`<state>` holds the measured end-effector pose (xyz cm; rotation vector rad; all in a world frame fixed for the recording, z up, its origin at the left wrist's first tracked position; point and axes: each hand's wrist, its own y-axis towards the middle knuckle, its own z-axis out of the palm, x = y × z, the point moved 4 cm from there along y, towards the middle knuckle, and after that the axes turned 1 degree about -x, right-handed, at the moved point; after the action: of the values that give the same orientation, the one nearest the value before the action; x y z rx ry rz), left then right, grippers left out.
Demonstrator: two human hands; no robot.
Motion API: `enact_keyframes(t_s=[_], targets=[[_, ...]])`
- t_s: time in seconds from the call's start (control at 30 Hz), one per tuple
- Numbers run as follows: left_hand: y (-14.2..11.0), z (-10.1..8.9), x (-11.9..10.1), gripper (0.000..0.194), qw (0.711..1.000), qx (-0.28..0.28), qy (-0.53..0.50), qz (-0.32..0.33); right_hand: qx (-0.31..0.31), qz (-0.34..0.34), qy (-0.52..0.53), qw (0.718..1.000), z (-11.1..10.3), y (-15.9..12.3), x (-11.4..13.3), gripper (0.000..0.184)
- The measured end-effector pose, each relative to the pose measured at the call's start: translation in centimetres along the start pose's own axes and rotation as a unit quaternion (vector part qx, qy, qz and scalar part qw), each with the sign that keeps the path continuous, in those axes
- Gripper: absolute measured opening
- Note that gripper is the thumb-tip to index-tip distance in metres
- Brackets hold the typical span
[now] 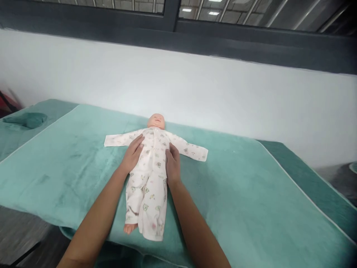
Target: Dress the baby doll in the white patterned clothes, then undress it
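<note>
A baby doll [154, 152] lies on its back on a green-covered bed, its head toward the wall and both arms spread wide. It wears a white printed top and white printed trousers. One bare foot [130, 228] shows at the trouser leg on the left, while the other leg's end is covered by cloth. My left hand [134, 154] holds the left side of the torso, fingers resting on the top. On the opposite side, my right hand [173, 163] is closed against the torso below the sleeve; some fingertips are hidden.
The green cover [237, 193] spreads over the bed, with a face hole [26, 120] at the far left. A white wall [181, 85] rises directly behind the doll's head. Above it runs a dark window frame [173, 35] with metal bars beyond.
</note>
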<state>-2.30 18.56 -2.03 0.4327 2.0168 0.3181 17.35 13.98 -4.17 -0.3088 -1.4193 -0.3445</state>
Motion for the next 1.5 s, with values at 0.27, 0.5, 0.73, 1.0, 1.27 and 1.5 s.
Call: enact_keyframes(t_s=[0.27,0.5,0.73,1.0,1.27,1.5], targets=[[-13.5,-3.2,-1.8,0.035,0.999,-0.032,0.025,-0.012,0.032,-0.118,-0.062,0.991,-3.9,-11.2,-0.6,0.052],[-25.8,-3.2,-3.6,0.031,0.999,0.008,-0.002,-0.053,0.100,-0.300,-0.234,0.919,-4.7,-23.9,-0.7,0.030],[-25.4,-0.8,-4.4,0.057,0.983,-0.037,0.177,-0.043,0.123,-0.337,-0.443,0.822,-0.5,-24.6,1.1,0.039],[-24.4,-1.6,-4.8,0.053,0.971,-0.033,0.236,0.038,0.098,-0.321,-0.544,0.769,0.6,-23.2,1.8,0.018],[-24.2,-1.9,-4.8,0.054,0.980,-0.048,0.194,0.009,0.138,-0.328,-0.457,0.815,0.6,-23.1,2.5,0.014],[-25.6,-2.6,-4.5,0.042,0.995,-0.043,0.071,-0.053,0.142,-0.321,-0.421,0.836,-1.0,-25.7,3.1,0.018]])
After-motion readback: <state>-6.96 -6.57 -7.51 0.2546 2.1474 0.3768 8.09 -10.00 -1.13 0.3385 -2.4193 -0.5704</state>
